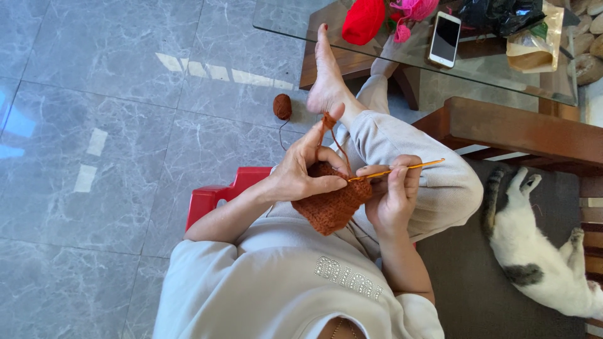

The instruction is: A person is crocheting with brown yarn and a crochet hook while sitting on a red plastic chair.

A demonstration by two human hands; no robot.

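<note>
My left hand (308, 164) pinches a rust-brown crocheted piece (331, 206) that hangs over my lap, with the brown yarn strand looped over its raised forefinger. My right hand (392, 194) grips a thin yellow crochet hook (402, 168), whose tip meets the top edge of the piece between both hands. The yarn runs down to a small brown yarn ball (282, 106) on the grey marble floor, beside my bare foot (326, 72).
A glass-topped wooden table (502, 81) at the upper right holds red yarn (363, 20), pink yarn (411, 11), a phone (445, 39) and bags. A white and grey cat (540, 251) lies on the dark cushion to my right. I sit on a red stool (220, 191).
</note>
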